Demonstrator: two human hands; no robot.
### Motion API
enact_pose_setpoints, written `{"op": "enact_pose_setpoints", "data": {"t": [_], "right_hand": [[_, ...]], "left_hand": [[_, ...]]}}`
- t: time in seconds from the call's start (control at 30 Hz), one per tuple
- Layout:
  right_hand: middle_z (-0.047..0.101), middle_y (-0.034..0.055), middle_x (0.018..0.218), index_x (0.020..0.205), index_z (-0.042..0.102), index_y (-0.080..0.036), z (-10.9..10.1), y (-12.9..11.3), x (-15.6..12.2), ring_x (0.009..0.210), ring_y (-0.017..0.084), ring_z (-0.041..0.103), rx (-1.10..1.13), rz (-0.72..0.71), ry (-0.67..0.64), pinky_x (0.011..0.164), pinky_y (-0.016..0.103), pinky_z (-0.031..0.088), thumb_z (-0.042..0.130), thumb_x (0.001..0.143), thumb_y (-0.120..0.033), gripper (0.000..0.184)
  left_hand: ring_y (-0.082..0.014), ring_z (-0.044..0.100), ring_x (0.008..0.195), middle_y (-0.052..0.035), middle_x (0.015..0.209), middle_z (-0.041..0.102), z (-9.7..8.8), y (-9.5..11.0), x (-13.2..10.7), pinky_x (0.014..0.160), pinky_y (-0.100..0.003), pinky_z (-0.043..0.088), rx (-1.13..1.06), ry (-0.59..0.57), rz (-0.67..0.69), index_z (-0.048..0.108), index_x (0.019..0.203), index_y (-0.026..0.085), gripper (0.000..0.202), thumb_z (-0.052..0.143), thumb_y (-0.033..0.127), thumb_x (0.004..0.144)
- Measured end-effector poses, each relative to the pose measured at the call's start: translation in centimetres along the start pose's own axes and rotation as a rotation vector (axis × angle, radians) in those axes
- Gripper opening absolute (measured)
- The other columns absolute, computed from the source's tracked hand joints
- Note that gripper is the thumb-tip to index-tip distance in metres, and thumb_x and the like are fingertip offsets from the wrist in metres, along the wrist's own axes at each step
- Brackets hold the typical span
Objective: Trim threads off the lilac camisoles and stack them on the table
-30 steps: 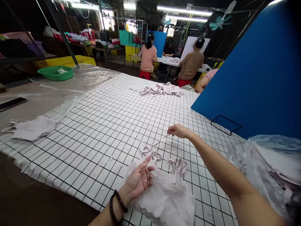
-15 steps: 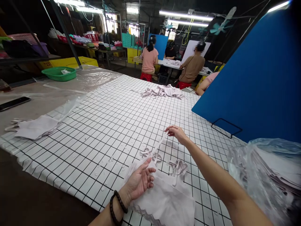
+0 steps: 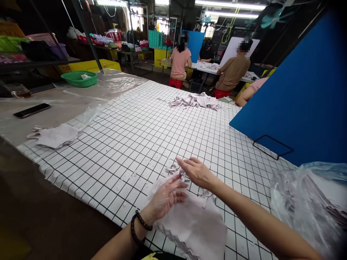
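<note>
A pale pinkish-white garment (image 3: 199, 225) with thin straps and a wavy lace hem lies flat on the grid-patterned table at the front. My left hand (image 3: 170, 196), a dark bead bracelet at its wrist, is over the garment's upper left side with palm turned up and fingers apart. Just beyond it, my right hand (image 3: 196, 174) hovers by the bunched straps (image 3: 172, 169), fingers stretched out and nothing visible in them. More straps (image 3: 207, 193) are partly hidden beneath my right forearm.
Similar garments lie in a stack (image 3: 58, 135) at left and a heap (image 3: 196, 100) at the far edge. A clear plastic bag of fabric (image 3: 306, 206) and a blue board (image 3: 292, 97) stand at right. A phone (image 3: 31, 110) and green basin (image 3: 80, 78) are at left. Several people sit beyond.
My right hand has come down and left toward my left hand, and the strap it held stretched out is no longer taut. The view has shifted slightly left.
</note>
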State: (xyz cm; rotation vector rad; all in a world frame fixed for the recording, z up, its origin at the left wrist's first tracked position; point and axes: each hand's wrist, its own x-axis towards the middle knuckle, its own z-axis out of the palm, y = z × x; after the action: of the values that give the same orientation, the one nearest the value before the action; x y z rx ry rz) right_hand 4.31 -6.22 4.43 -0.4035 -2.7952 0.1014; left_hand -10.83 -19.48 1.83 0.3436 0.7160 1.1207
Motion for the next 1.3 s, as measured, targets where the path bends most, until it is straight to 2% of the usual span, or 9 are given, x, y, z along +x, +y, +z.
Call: {"op": "enact_pose_setpoints", "data": {"t": [0.17, 0.37, 0.57, 0.67, 0.8, 1.0, 1.13, 1.2, 1.3], "right_hand": [[0.066, 0.0148, 0.108, 0.148, 0.010, -0.009, 0.0, -1.8, -0.8, 0.099, 0.024, 0.057, -0.118, -0.104, -0.141, 0.084, 0.040, 0.042, 0.031, 0.096, -0.015, 0.056], [0.068, 0.0116, 0.089, 0.144, 0.028, -0.012, -0.1, -2.6, -1.7, 0.089, 0.023, 0.056, -0.069, -0.023, -0.216, 0.074, 0.035, 0.041, 0.034, 0.094, -0.012, 0.050], [0.066, 0.0071, 0.105, 0.118, 0.057, -0.020, -2.3, -2.5, -1.4, 0.082, 0.016, 0.059, 0.526, 0.275, -0.388, 0.067, 0.026, 0.045, 0.055, 0.085, -0.028, 0.034], [0.068, 0.0036, 0.085, 0.100, 0.067, -0.019, -2.1, -2.0, -1.3, 0.070, 0.014, 0.059, 0.737, 0.403, -0.451, 0.061, 0.023, 0.044, 0.054, 0.086, -0.037, 0.026], [0.063, 0.0003, 0.066, 0.084, 0.069, -0.017, -0.9, -1.3, -1.6, 0.055, 0.011, 0.055, 0.853, 0.565, -0.463, 0.050, 0.021, 0.040, 0.061, 0.080, -0.046, 0.030], [0.062, 0.0002, 0.063, 0.086, 0.065, -0.017, -0.8, -1.0, -1.4, 0.056, 0.013, 0.060, 1.061, 0.633, -0.512, 0.043, 0.018, 0.039, 0.064, 0.076, -0.046, 0.031], [0.062, 0.0014, 0.069, 0.085, 0.061, -0.017, -0.7, -0.9, -0.9, 0.058, 0.012, 0.058, 1.046, 0.799, -0.296, 0.044, 0.018, 0.040, 0.058, 0.081, -0.040, 0.024], [0.061, 0.0007, 0.069, 0.081, 0.061, -0.017, -0.3, -1.3, -0.8, 0.059, 0.011, 0.056, 0.951, 0.813, -0.229, 0.048, 0.019, 0.041, 0.057, 0.080, -0.035, 0.019], [0.062, 0.0004, 0.069, 0.074, 0.062, -0.017, 0.5, -2.6, -0.7, 0.062, 0.011, 0.054, 0.866, 0.733, -0.283, 0.053, 0.020, 0.040, 0.056, 0.078, -0.027, 0.013]], "left_hand": [[-0.0152, 0.063, 0.075, -0.0152, 0.107, 0.063, 0.4, 0.5, 0.5, 0.075, -0.031, 0.049, 0.164, 0.073, 0.029, 0.062, 0.111, 0.012, 0.042, 0.060, 0.044, 0.083], [-0.0148, 0.063, 0.070, -0.0123, 0.093, 0.068, -0.1, -0.6, 1.2, 0.069, -0.028, 0.049, 0.251, 0.122, 0.032, 0.066, 0.095, 0.009, 0.039, 0.064, 0.045, 0.080], [-0.0148, 0.062, 0.060, -0.0077, 0.074, 0.068, -0.3, -1.4, 1.5, 0.058, -0.026, 0.048, 0.558, 0.186, 0.098, 0.064, 0.086, 0.011, 0.038, 0.061, 0.048, 0.080], [-0.0134, 0.059, 0.053, -0.0073, 0.072, 0.068, -0.7, -1.8, 1.4, 0.053, -0.025, 0.046, 0.682, 0.189, 0.119, 0.064, 0.085, 0.012, 0.038, 0.057, 0.049, 0.082], [-0.0118, 0.054, 0.050, -0.0071, 0.077, 0.068, -1.2, -2.1, 1.0, 0.049, -0.023, 0.040, 0.780, 0.203, 0.184, 0.064, 0.084, 0.014, 0.036, 0.054, 0.049, 0.083], [-0.0176, 0.055, 0.070, -0.0056, 0.079, 0.064, -0.8, -1.3, 0.0, 0.067, -0.027, 0.041, 1.026, 0.196, 0.334, 0.067, 0.086, 0.019, 0.032, 0.047, 0.044, 0.089], [-0.0257, 0.048, 0.099, -0.0066, 0.100, 0.059, -1.1, -0.7, -0.6, 0.090, -0.037, 0.036, 1.295, 0.314, 0.484, 0.064, 0.099, 0.023, 0.026, 0.060, 0.041, 0.081], [-0.0269, 0.045, 0.102, -0.0067, 0.105, 0.055, -1.6, -0.5, -0.8, 0.092, -0.040, 0.034, 1.480, 0.347, 0.444, 0.062, 0.103, 0.024, 0.030, 0.062, 0.041, 0.079], [-0.0257, 0.044, 0.101, -0.0063, 0.107, 0.052, -2.3, -0.3, -0.8, 0.090, -0.038, 0.036, 1.649, 0.311, 0.372, 0.061, 0.103, 0.024, 0.027, 0.059, 0.042, 0.082]]}}
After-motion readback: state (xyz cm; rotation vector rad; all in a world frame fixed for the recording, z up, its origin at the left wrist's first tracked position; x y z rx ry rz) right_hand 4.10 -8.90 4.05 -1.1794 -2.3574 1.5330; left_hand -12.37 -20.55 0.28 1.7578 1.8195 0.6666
